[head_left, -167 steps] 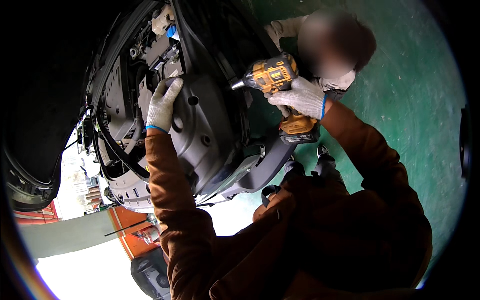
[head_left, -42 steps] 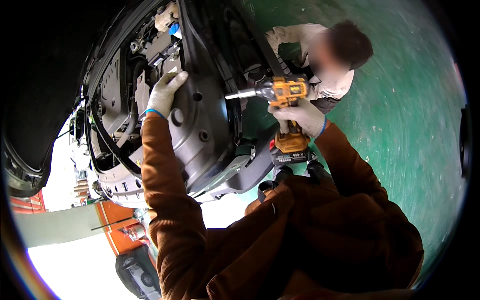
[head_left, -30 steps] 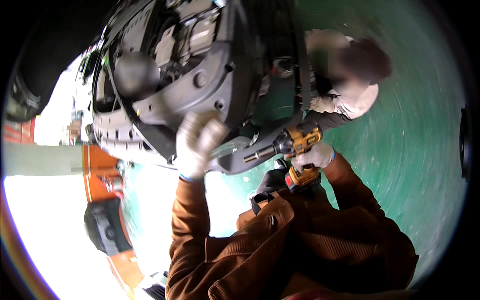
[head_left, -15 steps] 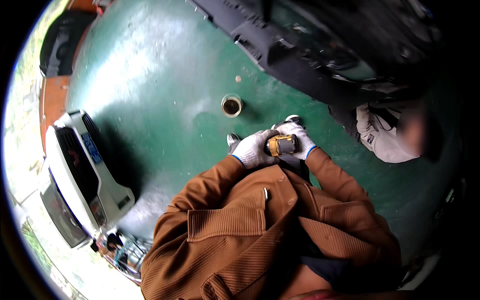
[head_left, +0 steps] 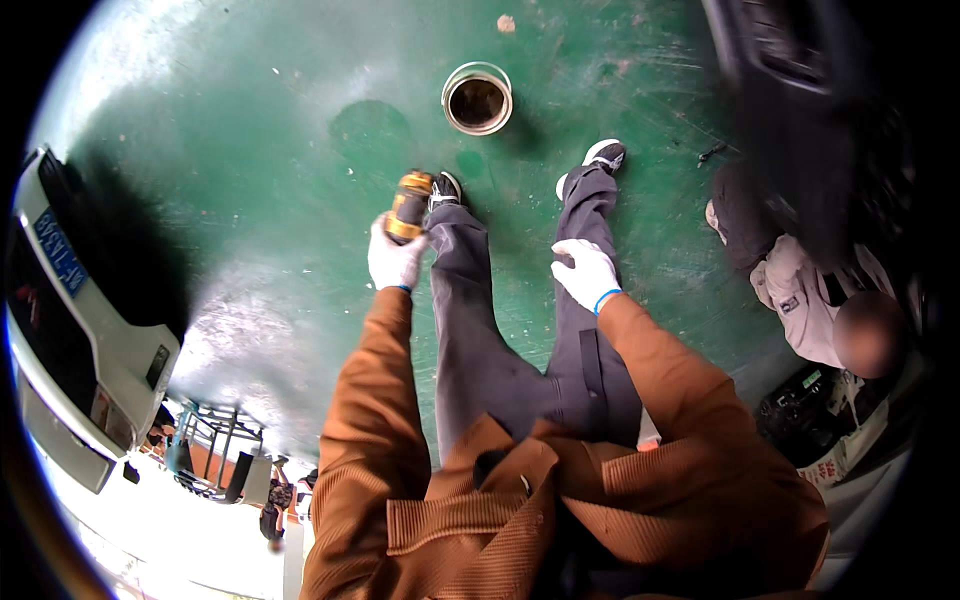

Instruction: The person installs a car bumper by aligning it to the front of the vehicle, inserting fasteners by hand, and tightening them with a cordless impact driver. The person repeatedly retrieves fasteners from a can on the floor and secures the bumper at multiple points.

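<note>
My left hand, in a white knit glove, is closed around a yellow-and-dark cordless drill. The drill is held out in front of my left leg, close to my left shoe as seen from above. My right hand, gloved the same way, hovers over my right leg. Its fingers are loosely bent, with a gap between thumb and forefinger, and I see nothing in it. Ahead of my feet a metal bucket with a raised wire handle stands on the green floor; its inside looks dark brown.
A white car's front is at the left. At the right, a person in a light top crouches near a dark vehicle part. A metal-framed cart stands at the lower left. A pale lump lies beyond the bucket.
My hands have parted; the left carried the drill forward and left, while the right moved nearer my right leg. The view has shifted, so the bucket and my legs show larger.
</note>
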Tool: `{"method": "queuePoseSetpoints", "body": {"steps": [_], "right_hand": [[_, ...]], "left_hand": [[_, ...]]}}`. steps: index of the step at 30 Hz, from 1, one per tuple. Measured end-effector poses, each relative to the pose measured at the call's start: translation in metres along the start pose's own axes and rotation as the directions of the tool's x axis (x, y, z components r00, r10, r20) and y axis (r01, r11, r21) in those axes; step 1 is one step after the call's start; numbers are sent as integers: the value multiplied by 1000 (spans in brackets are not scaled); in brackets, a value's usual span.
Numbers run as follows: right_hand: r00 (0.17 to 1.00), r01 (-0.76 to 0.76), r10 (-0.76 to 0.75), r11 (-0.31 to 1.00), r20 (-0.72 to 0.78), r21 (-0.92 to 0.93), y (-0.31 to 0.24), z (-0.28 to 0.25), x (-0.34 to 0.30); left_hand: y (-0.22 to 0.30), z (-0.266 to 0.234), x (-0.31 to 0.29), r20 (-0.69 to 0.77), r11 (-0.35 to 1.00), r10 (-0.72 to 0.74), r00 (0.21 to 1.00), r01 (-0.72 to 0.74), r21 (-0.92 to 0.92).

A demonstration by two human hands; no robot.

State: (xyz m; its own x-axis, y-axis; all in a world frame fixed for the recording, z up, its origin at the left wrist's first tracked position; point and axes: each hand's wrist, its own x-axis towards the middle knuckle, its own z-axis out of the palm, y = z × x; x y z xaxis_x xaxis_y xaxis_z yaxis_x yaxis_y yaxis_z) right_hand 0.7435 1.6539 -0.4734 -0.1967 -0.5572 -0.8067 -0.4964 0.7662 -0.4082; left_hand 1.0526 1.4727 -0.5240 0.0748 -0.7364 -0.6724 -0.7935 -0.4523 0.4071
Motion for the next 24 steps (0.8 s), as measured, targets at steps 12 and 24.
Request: {"method": "queuePoseSetpoints", "body": {"steps": [12,24], "right_hand": [[997,48,-43,996,61,-73,8,86,217],[992,123,-121,991,38,-59,0,99,271]], "left_hand": [[-228,69,136,-174,885,-340,924,252,-391],[-112,49,54,-325,944,-299,897,228,-239]]}}
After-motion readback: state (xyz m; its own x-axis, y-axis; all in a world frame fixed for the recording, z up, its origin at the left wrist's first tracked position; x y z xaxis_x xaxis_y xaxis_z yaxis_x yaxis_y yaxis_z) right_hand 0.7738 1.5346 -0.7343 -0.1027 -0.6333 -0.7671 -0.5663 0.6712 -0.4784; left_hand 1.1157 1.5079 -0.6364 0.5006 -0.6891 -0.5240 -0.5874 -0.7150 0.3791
